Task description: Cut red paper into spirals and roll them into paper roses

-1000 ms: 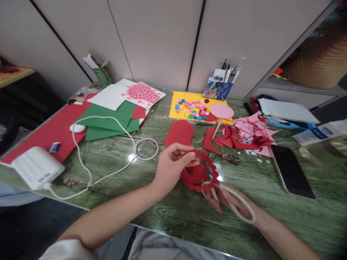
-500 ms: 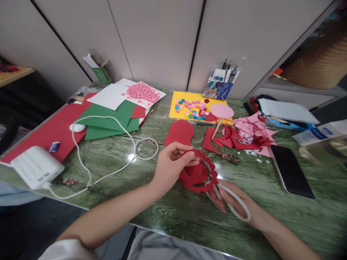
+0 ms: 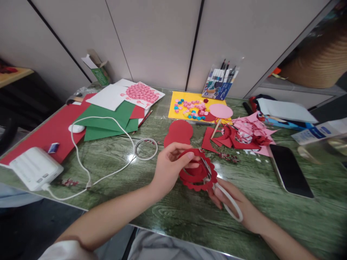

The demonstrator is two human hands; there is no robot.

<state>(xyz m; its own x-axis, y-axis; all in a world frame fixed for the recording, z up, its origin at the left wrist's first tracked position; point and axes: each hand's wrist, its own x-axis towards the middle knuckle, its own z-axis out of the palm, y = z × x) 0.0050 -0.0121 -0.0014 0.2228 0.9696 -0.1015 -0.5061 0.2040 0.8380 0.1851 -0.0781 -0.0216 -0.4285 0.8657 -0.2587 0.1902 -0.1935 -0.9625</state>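
Note:
Between thumb and fingers, my left hand (image 3: 172,164) pinches a red paper ring with a scalloped outer edge (image 3: 199,185). Inside the ring a curved strip of red paper is partly cut loose. My right hand (image 3: 233,198) grips white-handled scissors (image 3: 230,202), whose metal blades pass through the ring's opening at its right side. Just beyond my left hand, red paper circles (image 3: 180,133) lie on the green table (image 3: 168,224). Some of the fingers of my right hand are hidden behind the handles and the paper.
Red and pink paper scraps (image 3: 249,133) are heaped at the right, near a phone (image 3: 291,171). Behind lies a yellow sheet (image 3: 173,112) with small coloured balls. A white cable (image 3: 103,180), power bank (image 3: 36,168), tape roll (image 3: 146,148) and green paper (image 3: 108,119) occupy the left.
The scissors' handles have come closer together, and my right hand has shifted slightly left. My left hand still holds the scalloped ring in nearly the same place.

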